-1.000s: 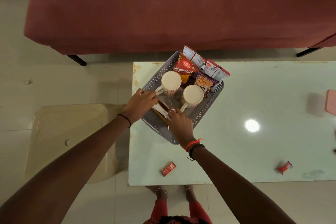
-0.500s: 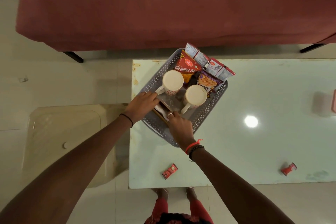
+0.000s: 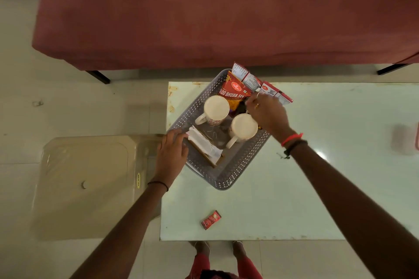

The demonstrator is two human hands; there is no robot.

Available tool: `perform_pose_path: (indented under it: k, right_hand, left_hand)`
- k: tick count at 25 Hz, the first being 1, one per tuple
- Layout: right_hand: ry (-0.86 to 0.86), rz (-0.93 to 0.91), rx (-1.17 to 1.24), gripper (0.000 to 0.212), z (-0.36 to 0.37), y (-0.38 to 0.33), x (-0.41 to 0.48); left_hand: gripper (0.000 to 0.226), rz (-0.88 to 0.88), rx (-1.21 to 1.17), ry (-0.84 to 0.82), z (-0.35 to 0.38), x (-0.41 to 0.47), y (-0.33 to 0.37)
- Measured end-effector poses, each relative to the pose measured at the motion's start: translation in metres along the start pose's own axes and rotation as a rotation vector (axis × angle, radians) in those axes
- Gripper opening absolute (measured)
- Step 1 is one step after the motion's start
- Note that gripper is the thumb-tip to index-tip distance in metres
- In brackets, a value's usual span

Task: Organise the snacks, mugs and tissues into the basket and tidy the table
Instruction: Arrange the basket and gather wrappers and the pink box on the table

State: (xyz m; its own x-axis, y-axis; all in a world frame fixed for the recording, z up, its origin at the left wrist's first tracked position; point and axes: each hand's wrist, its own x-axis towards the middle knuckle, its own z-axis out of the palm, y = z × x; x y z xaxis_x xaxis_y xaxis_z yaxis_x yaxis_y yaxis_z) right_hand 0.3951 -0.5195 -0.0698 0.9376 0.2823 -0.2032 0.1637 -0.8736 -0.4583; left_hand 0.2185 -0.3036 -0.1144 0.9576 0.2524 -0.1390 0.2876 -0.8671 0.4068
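Seen from above: grey perforated basket (image 3: 229, 179) set askew at the upper left corner of the pale green bench (image 3: 294, 188). Inside, two cream mugs (image 3: 216, 109) side by side, white tissues (image 3: 204, 142) at the lower left in a brown holder, red snack packets (image 3: 235, 90) stacked at the top end. Left hand (image 3: 171, 156) laid flat against the basket's left rim, fingers touching the tissues. Right hand (image 3: 267, 113) reached over the right mug, fingertips down among the packets; grip unclear. Small red sachet (image 3: 210, 219) lay alone near the lower bench edge. Maroon sofa (image 3: 226, 13) filled the top of the frame.
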Motion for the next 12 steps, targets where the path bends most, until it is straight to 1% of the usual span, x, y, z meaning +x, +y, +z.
perform_pose_path:
  k: [1,2,3,4,5,6,7,8,9,10,12]
  right_hand:
    - [0.05,0.01,-0.007,0.03,-0.01,0.007,0.022]
    - [0.088,0.02,-0.021,0.03,-0.017,0.015,0.042]
    - [0.107,0.034,-0.029,0.028,-0.023,0.023,0.059]
    - [0.099,0.053,-0.03,0.027,-0.028,0.03,0.075]
    - [0.061,0.074,-0.032,0.027,-0.03,0.037,0.088]
    - [-0.005,0.093,-0.039,0.028,-0.03,0.043,0.1]
    - [-0.087,0.112,-0.053,0.03,-0.028,0.047,0.11]
    - [-0.167,0.131,-0.074,0.03,-0.026,0.049,0.118]
    - [-0.245,0.151,-0.093,0.03,-0.023,0.05,0.124]
    - [-0.325,0.171,-0.111,0.03,-0.02,0.049,0.127]
    - [-0.443,0.194,-0.128,0.032,-0.016,0.046,0.131]
  left_hand:
    - [0.033,-0.129,-0.143,0.048,0.004,-0.008,0.005]
    - [0.035,-0.311,-0.331,0.099,0.008,-0.014,0.011]
    - [0.039,-0.551,-0.551,0.165,0.011,-0.018,0.017]
    - [0.043,-0.822,-0.756,0.222,0.014,-0.019,0.022]
    - [0.047,-1.07,-0.908,0.231,0.017,-0.019,0.025]
    - [0.051,-1.238,-1.009,0.177,0.023,-0.018,0.026]
    - [0.055,-1.309,-1.051,0.084,0.028,-0.019,0.027]
    - [0.058,-1.308,-1.062,0.004,0.033,-0.021,0.03]
    - [0.058,-1.267,-1.073,-0.035,0.037,-0.021,0.033]
    - [0.051,-1.223,-1.083,-0.033,0.042,-0.021,0.037]
    - [0.026,-1.181,-1.118,0.002,0.047,-0.021,0.042]
